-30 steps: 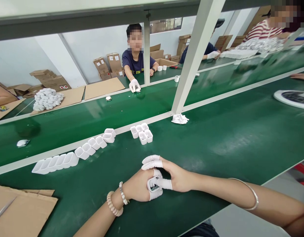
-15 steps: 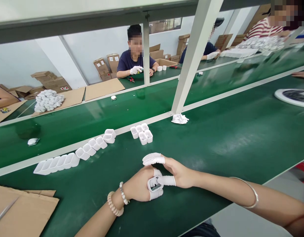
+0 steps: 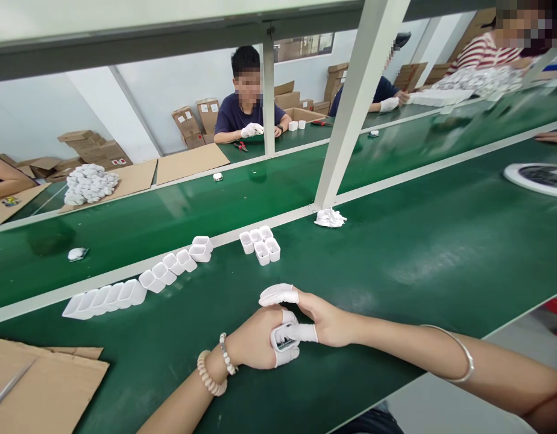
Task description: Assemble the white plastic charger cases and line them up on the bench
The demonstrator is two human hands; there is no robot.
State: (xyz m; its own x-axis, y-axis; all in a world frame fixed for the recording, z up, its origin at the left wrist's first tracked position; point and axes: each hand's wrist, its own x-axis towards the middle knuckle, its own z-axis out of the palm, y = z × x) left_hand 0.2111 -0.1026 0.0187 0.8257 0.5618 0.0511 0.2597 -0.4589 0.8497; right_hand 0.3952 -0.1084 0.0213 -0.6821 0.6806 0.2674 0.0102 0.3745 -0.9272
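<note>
Near the front of the green table, my left hand (image 3: pixel 264 340) is closed around a small white housing (image 3: pixel 284 342) with its open face up; dark and green parts show inside. My right hand (image 3: pixel 321 316) reaches in from the right, its white-covered thumb pressing into the opening and its covered fingers arched over the far side of my left hand. Beyond them sits a small group of white cups (image 3: pixel 261 248). A slanting row of white cups (image 3: pixel 106 298) runs along the rail at the left.
Brown cardboard (image 3: pixel 43 386) lies at the front left with a metal tool on it. A white crumpled pile (image 3: pixel 330 217) sits by the slanted post (image 3: pixel 355 108). White pieces ride on the far green belt (image 3: pixel 170 211). Several people sit beyond; a round white-rimmed object (image 3: pixel 538 179) is at right.
My right thumb has moved left, further over the housing's opening, and my right fingers have shifted slightly left. The white pieces on the belt have moved right.
</note>
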